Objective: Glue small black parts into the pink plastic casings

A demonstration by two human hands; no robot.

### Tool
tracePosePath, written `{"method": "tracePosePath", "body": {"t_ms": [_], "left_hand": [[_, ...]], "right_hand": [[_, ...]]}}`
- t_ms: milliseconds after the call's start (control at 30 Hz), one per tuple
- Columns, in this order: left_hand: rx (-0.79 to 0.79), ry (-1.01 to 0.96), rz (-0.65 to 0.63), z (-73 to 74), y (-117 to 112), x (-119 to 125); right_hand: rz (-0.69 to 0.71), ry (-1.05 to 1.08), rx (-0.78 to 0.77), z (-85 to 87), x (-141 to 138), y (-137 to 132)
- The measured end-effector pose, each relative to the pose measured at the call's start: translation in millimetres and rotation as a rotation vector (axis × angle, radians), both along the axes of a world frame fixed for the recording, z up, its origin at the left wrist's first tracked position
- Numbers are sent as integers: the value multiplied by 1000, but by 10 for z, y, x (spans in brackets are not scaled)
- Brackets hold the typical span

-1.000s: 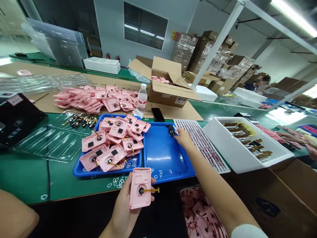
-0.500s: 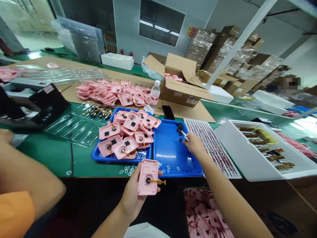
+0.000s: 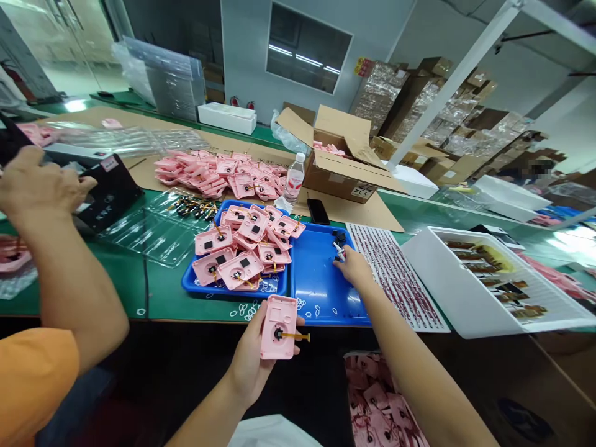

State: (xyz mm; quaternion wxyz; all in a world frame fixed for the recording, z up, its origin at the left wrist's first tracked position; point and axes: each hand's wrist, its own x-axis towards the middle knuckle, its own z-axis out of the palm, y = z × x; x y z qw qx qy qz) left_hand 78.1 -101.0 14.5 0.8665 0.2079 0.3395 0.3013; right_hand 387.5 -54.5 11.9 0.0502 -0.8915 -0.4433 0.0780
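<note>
Here's the left hand gripping a pink plastic casing just off the edge of the green counter, the right hand with fingers pinching a small white piece over a blue tray, and cardboard cartons stacked along a pale wall beyond!

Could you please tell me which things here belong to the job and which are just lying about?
Belonging to the job:
- left hand holding a pink plastic casing
- right hand
- small black parts in a blue tray

Just lying about:
- water bottle
- black phone
- cardboard box
</note>
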Motion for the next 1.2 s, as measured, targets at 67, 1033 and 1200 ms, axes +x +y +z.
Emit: {"method": "tracePosePath", "body": {"t_ms": [67, 1033, 1200], "left_hand": [[1, -3, 2, 9, 2, -3], [439, 162, -135, -94, 65, -54], [770, 556, 125, 74, 551, -389]], "right_hand": [[17, 23, 25, 36, 17, 20], [566, 498, 510, 409, -1618, -998], [-69, 252, 949, 393, -1198, -1559]]}}
